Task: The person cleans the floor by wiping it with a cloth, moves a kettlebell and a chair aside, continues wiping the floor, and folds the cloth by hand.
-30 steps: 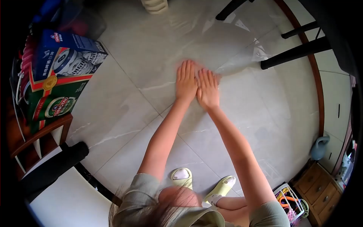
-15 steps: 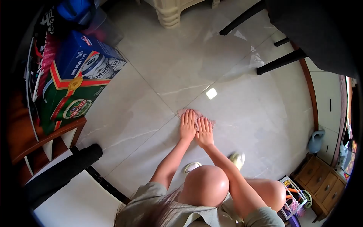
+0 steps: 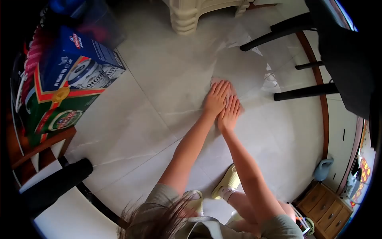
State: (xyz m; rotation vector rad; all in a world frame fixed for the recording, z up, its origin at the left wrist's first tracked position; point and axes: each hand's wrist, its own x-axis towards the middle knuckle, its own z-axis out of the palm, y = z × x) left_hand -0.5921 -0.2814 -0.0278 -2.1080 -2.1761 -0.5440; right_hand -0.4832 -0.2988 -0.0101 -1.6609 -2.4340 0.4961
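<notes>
Crouched low over a pale tiled floor (image 3: pixel 135 147), between a blue and green beer carton (image 3: pixel 45 113) on the left and black furniture legs (image 3: pixel 298 93) on the right. Farther ahead, near the top of the view, a cream furniture foot (image 3: pixel 185 20); back toward the right edge, a small wooden drawer unit (image 3: pixel 330 209) and a blue-grey kettlebell (image 3: pixel 323 169). Planted close to the body, in pale yellow slippers (image 3: pixel 229 179).

Reaching forward over the tiles, with left arm (image 3: pixel 189 147) and right arm (image 3: pixel 248 167) long, almost straight at the elbows and converging toward the wrists. Set close together at the far end of that reach, palms down: left hand (image 3: pixel 216 97) slightly farther forward, right hand (image 3: pixel 229 113) just behind and to the right. Opened flat, fingers extended and only slightly parted, pressing from above rather than gripping.

Directly beneath both hands, flat on the floor, a pinkish cloth (image 3: pixel 216 80). Mostly covered, but apparently longest on a slant, from just beyond the left fingertips back to the outer side of the right hand. Touched by both, neither clearly nearer; too hidden at the center to tell any folds.
</notes>
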